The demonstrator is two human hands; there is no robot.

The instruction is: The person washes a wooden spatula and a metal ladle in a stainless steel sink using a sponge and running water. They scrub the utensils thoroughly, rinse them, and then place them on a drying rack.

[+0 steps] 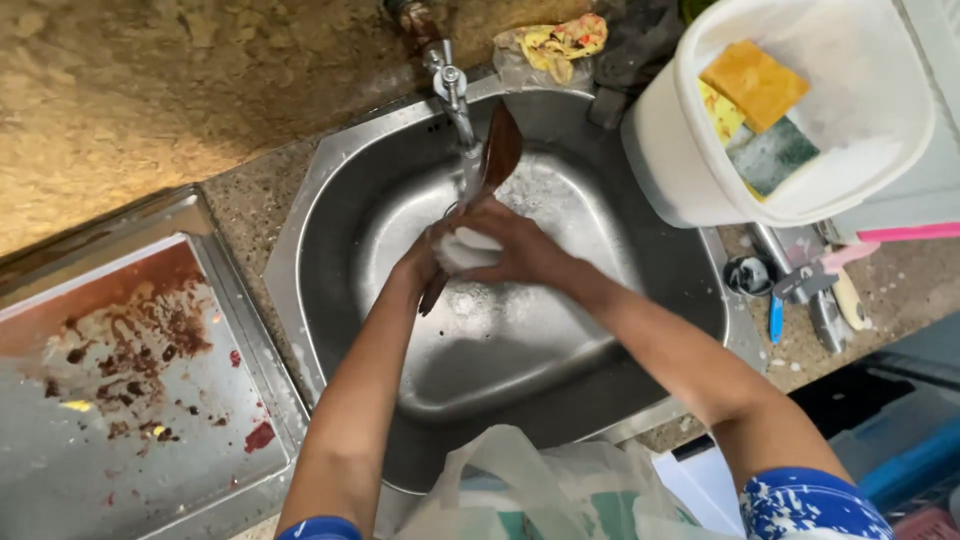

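Spreading across the left is a stained steel tray [130, 400], the biggest thing here, its raised rim running just beside the left lip of the steel sink [330, 200] with only a narrow strip of speckled counter [245, 205] showing between them. The sink is filling the middle, its basin open and roomy below and to the right of the hands, while its near edge is being crowded by a crumpled plastic bag [530, 485] lying over the front rim. A white plastic tub [680, 150] is leaning in at the upper right, its lower wall overhanging the sink's right corner and holding yellow, orange and green sponges [755, 85]. Both forearms are reaching in from the bottom edge and meeting over the basin's centre.

The wooden spoon [500, 150] is standing tilted in the sink, its broad brown bowl lying up against the falling water under the tap [452, 85], its handle slanting down past the left wrist. The right hand [520, 245] is curling closed around a white soapy pad [468, 250], pressing it against the spoon's shaft. The left hand [425, 255] is wrapping around the shaft from the other side; its fingers are mostly hidden behind foam, so I cannot tell how tightly it is gripping. A yellow rag [555, 40] is bunching on the ledge behind the tap, and a few small utensils [810, 285] are lying on the counter beside the sink's right edge, under the tub.
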